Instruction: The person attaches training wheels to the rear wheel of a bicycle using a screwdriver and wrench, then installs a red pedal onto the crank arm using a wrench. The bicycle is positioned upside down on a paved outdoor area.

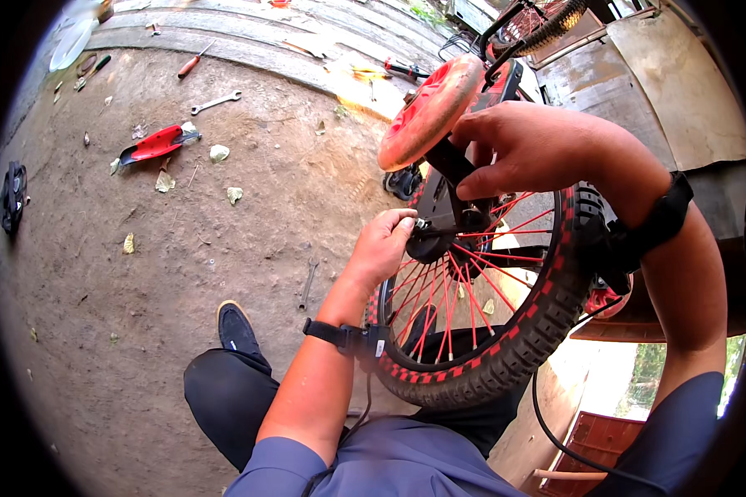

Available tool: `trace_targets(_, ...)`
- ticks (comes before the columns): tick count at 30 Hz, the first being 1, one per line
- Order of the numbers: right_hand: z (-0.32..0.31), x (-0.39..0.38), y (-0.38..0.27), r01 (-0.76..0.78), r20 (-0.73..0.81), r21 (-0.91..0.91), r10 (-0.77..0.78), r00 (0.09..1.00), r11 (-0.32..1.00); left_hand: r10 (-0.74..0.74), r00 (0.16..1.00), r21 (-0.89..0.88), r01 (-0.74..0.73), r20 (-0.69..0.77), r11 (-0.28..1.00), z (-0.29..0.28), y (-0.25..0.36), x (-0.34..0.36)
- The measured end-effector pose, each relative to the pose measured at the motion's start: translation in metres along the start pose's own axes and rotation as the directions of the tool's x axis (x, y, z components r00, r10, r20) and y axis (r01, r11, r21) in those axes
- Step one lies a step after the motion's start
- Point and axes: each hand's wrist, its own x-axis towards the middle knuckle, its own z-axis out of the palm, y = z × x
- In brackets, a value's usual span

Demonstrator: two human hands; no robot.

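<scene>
Pinched between thumb and fingertips, a small metal piece, probably a nut, sits in the left hand at the middle of the big wheel. Curled loosely, the right hand seems to have its thumb and fingers on either side of the black bracket just above the big wheel's middle; its farther fingers are hidden, so how firmly it holds I cannot tell. At the bracket's upper end is the small red wheel, beyond the big wheel's middle.

By the look of it, the step in hand is working the nut by finger at the axle end while the bracket is steadied. I judge the next move calls for keeping the bracket still and the nut square to its thread. For any firmer turning, a spanner lies on the ground just left of the big wheel.
</scene>
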Motion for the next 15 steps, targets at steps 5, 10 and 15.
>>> trace_targets(5,0.001,-0.018,0.01,0.065,-0.146,0.191,-0.038,0.989,0.979,0.047,0.998,-0.009,-0.048,-0.036,0.999,0.0,-0.006,-0.002)
trace_targets(10,0.003,-0.052,0.038,0.19,-0.354,0.346,-0.059,0.933,0.919,0.055,0.998,0.031,-0.054,-0.029,0.998,-0.001,0.005,-0.009)
trace_targets(15,0.027,-0.107,0.063,0.371,-0.614,0.443,-0.026,0.789,0.816,0.123,0.989,0.183,-0.105,-0.087,0.977,0.006,0.026,-0.026)
